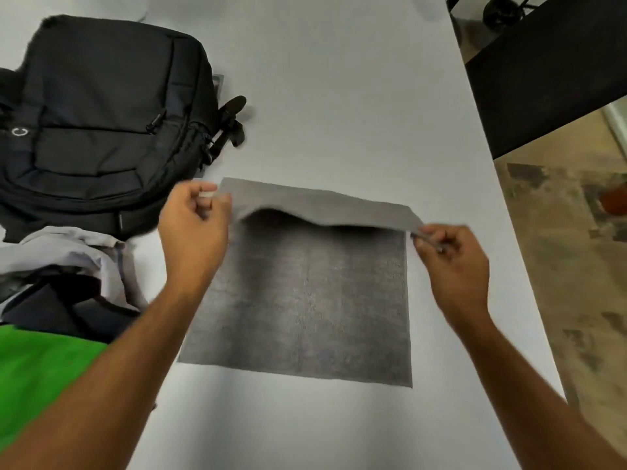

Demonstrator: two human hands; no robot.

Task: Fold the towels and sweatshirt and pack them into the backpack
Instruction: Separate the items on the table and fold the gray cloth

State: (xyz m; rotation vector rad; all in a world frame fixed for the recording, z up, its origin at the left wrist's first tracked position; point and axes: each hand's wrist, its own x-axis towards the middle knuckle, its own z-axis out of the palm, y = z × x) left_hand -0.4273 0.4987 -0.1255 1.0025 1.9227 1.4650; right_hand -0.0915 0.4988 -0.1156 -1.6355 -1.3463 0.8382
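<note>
Nearest the camera are the two bare forearms, reaching out over the white table [339, 96] to a grey towel [305, 300]. The left hand [195, 228] pinches the towel's far left corner between thumb and fingers, and the right hand [451, 259] pinches the far right corner the same way; the edge between the two grips is lifted and sags in the middle, while the cloth on the near side of the hands lies flat. Judging from this, the fold is only just begun. If one hand travels faster than the other, the far edge could land askew on the near edge; the slack middle could also bunch into a crease. Beyond the left grip, the black backpack [101, 123] lies closed as far as I can tell. On the near side of that hand sits a rumpled heap of clothing [78, 266], which the left forearm could drag.
</note>
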